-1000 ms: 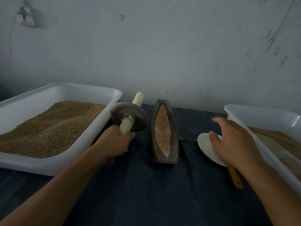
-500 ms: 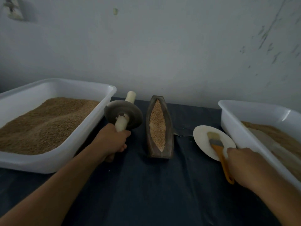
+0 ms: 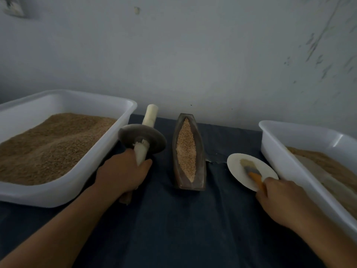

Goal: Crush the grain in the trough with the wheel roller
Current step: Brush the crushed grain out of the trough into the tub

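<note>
Here the trough (image 3: 188, 153), a dark boat-shaped vessel, lies at the middle of the dark blue cloth (image 3: 173, 229), its long axis running from 12 to 6 o'clock, and pale grain (image 3: 186, 149) fills its narrow slot. At 9 o'clock from it, just beside but apart, is the wheel roller (image 3: 142, 141): a dark disc on a pale axle handle that points toward 12 o'clock. The left hand (image 3: 123, 174) grips the near end of that handle, fingers curled round it. Farther out at 9 o'clock a white tub (image 3: 81, 171) holds a heap of brown grain. At 3 o'clock from the trough a small white plate (image 3: 237, 169) carries a brush (image 3: 251, 170) with an orange handle; the right hand (image 3: 282, 200) covers the handle's near end, and I cannot tell whether it grips. Beyond, at 3 o'clock, a second white tub (image 3: 286, 163) holds more brown material.
</note>
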`<action>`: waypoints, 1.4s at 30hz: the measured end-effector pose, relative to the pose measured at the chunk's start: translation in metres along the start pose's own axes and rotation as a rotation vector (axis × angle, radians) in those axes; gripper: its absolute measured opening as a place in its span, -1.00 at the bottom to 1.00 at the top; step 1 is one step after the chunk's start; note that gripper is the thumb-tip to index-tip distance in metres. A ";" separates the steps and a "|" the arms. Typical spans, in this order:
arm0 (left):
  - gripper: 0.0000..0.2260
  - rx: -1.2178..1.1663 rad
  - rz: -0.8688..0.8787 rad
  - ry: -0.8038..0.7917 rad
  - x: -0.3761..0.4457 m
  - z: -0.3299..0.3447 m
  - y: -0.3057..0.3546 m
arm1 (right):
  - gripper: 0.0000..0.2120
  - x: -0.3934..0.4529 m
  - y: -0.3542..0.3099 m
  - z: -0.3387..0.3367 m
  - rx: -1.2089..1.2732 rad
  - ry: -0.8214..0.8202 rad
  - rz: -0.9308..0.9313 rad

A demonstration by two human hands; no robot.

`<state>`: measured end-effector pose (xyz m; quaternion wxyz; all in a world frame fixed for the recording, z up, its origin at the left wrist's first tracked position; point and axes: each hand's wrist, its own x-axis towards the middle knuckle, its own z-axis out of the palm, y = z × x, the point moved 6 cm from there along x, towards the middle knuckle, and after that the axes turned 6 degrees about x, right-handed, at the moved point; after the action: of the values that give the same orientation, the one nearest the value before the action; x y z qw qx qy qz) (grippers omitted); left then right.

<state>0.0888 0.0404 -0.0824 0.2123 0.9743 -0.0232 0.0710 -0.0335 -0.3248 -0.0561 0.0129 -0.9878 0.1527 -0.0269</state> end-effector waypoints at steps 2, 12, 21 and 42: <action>-0.69 0.088 0.026 0.090 -0.008 -0.013 0.004 | -0.79 -0.001 -0.005 -0.005 -0.024 0.013 0.024; -0.86 0.063 0.069 0.118 -0.025 -0.043 0.017 | -0.90 0.045 -0.083 -0.088 0.281 0.381 -0.257; -0.69 0.023 0.113 0.259 -0.033 -0.052 0.024 | -0.74 0.137 -0.148 -0.085 0.223 0.444 -0.337; -0.36 -0.678 0.049 -0.332 -0.073 0.017 0.077 | -0.82 0.131 -0.165 -0.090 0.054 0.454 -0.335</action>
<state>0.0128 -0.0355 -0.0772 0.5143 0.8461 -0.1030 -0.0945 0.1355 -0.2089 0.0456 0.0001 -0.9673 -0.0145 -0.2532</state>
